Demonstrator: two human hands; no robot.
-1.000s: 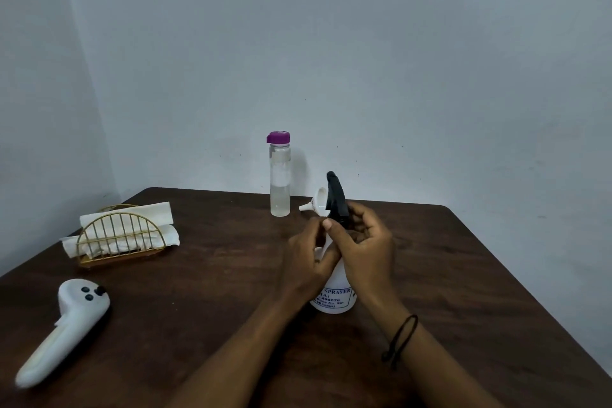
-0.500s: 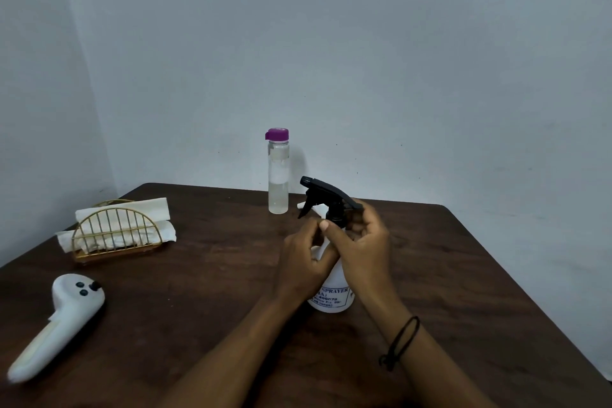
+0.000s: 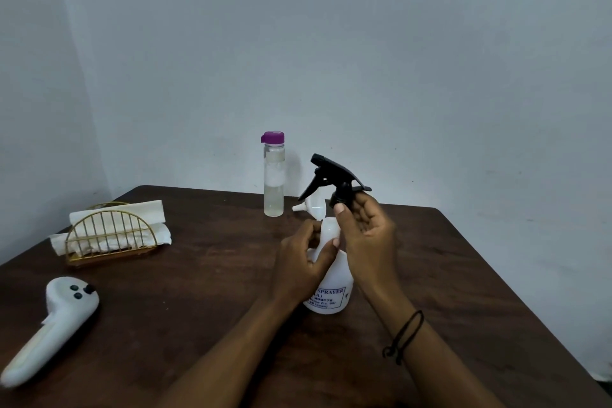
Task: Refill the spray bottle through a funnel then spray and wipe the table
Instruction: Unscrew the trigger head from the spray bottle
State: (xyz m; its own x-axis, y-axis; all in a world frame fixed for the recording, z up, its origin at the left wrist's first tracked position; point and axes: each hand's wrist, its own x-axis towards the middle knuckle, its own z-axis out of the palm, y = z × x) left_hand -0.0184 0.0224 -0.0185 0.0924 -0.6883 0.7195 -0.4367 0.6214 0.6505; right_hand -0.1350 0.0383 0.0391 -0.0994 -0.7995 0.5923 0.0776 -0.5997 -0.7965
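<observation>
Unscrewing the sprayer head [image 3: 334, 175] is the step I am judging to be in hand: my right hand [image 3: 366, 235] is pinching its black collar with thumb and fingertips, and the head is sitting tilted above the neck of the spray bottle [image 3: 329, 275], nozzle pointing away to the left. My left hand [image 3: 306, 262] is wrapping round the bottle's shoulder, its grip closed on the white body, holding it upright on the worktop [image 3: 198, 291].

To do this well I am thinking of lifting the head straight up so its dip tube comes clear of the neck without dragging the bottle over, while keeping the left hand firm and low. The funnel [image 3: 311, 207] is lying on its side just behind the bottle, and the water bottle [image 3: 274, 175] with the purple cap is standing just left of the funnel, both within easy reach for the refill.

Left of the spray bottle, well apart, a wire holder with paper napkins [image 3: 112, 232] is waiting for the wiping, and a white controller [image 3: 53, 325] is lying nearer to me.

I cannot tell whether the head is fully free of the threads, as my right hand is covering the neck. The dip tube is hidden, the bottle's fill level is unreadable through the cloudy plastic, and its label is partly covered.
</observation>
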